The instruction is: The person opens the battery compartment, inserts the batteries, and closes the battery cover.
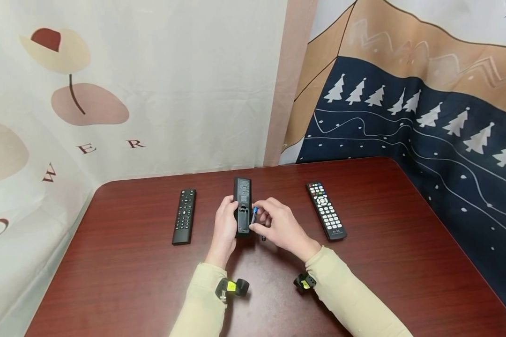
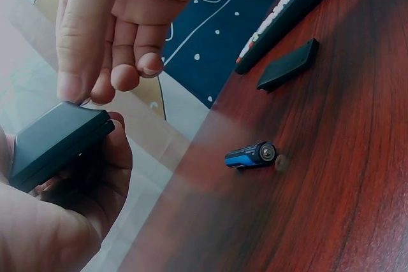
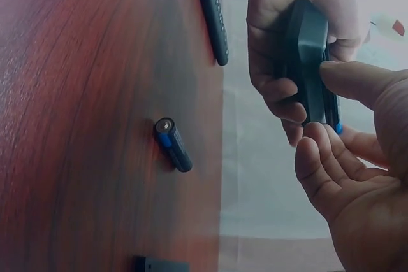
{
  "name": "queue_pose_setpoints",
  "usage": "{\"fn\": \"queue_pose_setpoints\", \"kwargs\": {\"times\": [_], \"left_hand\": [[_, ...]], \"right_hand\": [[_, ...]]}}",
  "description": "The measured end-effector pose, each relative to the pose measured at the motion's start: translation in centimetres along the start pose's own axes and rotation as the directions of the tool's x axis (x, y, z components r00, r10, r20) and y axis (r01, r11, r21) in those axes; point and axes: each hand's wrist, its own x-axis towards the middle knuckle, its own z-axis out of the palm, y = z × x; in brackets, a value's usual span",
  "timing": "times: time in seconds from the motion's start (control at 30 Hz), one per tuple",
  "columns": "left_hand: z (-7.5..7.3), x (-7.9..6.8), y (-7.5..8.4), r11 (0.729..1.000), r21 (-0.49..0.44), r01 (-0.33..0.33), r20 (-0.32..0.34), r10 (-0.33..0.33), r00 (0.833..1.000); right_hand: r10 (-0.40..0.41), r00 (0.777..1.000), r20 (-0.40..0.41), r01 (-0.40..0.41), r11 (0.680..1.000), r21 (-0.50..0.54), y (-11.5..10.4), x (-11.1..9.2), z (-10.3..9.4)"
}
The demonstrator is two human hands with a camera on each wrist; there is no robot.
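My left hand (image 1: 225, 227) grips a black remote control (image 1: 244, 189), back side up, its battery compartment (image 1: 243, 219) uncovered. My right hand (image 1: 283, 225) pinches a blue-and-black battery (image 1: 255, 213) between thumb and fingers, right beside the compartment's edge. In the right wrist view, only the blue end of that battery (image 3: 338, 128) shows past the remote. A second battery (image 2: 252, 155) lies on the table below the hands. Farther back in the left wrist view rests the black battery cover (image 2: 288, 65), which the right hand hides in the head view.
On the brown table (image 1: 122, 262), a black remote (image 1: 184, 216) lies to the left. Another remote with white buttons (image 1: 326, 211) lies to the right. Printed curtains (image 1: 194, 93) hang along the table's back and right edges.
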Motion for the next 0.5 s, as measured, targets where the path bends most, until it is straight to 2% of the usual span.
{"fn": "queue_pose_setpoints", "kwargs": {"times": [0.5], "left_hand": [[0.19, 0.16, -0.27, 1.000, 0.007, -0.010, -0.015, 0.010, 1.000]], "right_hand": [[-0.076, 0.996, -0.054, 0.074, 0.997, -0.024, -0.03, 0.41, 0.88]]}}
